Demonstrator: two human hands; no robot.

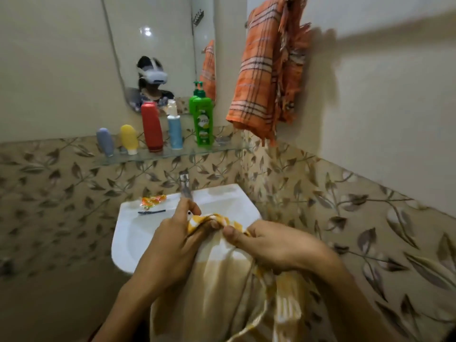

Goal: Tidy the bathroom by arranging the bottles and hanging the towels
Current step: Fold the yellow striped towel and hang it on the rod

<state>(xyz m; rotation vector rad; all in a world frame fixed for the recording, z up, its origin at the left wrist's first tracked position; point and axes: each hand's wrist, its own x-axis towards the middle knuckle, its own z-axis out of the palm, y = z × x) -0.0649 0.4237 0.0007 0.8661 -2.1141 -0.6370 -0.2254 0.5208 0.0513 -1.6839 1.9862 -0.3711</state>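
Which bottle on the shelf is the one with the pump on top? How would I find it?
Look under the mirror for the glass shelf holding a row of bottles. Go to the right end of the row. The green bottle is there, the tallest, and the only one with a pump top; its neighbour is a shorter blue bottle.

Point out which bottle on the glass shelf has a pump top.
The green bottle, at the right end of the row and nearest the orange towel. The grey, yellow, red and blue bottles all have plain caps and no pump.
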